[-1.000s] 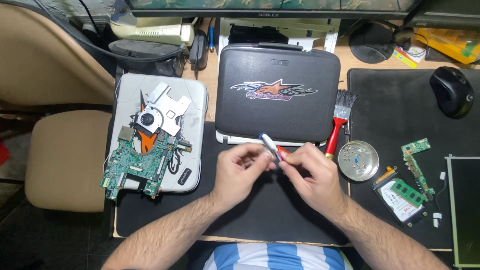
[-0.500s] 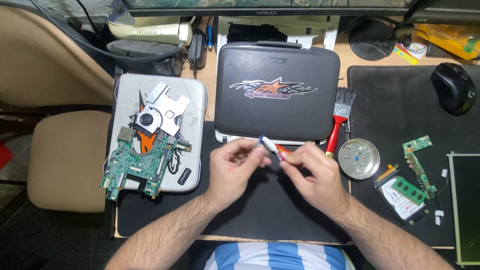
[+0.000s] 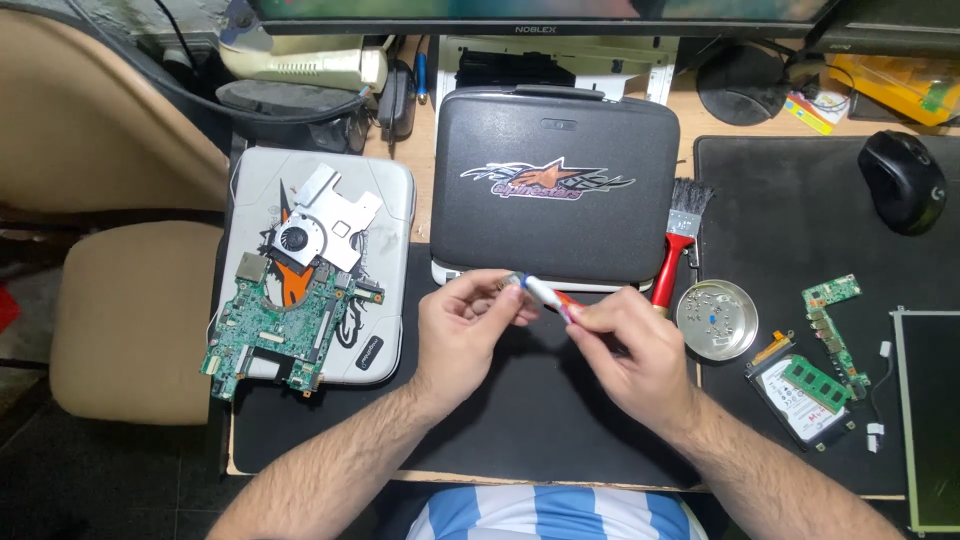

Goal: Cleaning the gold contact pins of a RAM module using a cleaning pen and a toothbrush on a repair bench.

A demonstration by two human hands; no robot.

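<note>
Both my hands meet over a black desk mat (image 3: 540,430), just in front of a closed dark grey laptop (image 3: 556,190). Between them is a small white tube (image 3: 545,293) with a red and blue end. My right hand (image 3: 630,350) grips the tube's coloured end. My left hand (image 3: 462,332) pinches its other tip with thumb and fingers. The tube lies slanted, higher at the left.
A grey laptop lid (image 3: 385,215) at the left carries a green circuit board (image 3: 285,325) and a fan with metal plate (image 3: 320,222). A red-handled brush (image 3: 674,255), a round metal dish (image 3: 716,319), a hard drive with memory stick (image 3: 805,392), a small green board (image 3: 832,320) and a mouse (image 3: 902,180) lie right.
My hands have stayed in front of the dark laptop, turning the tube slightly between the fingers. Nothing else on the desk has moved.
</note>
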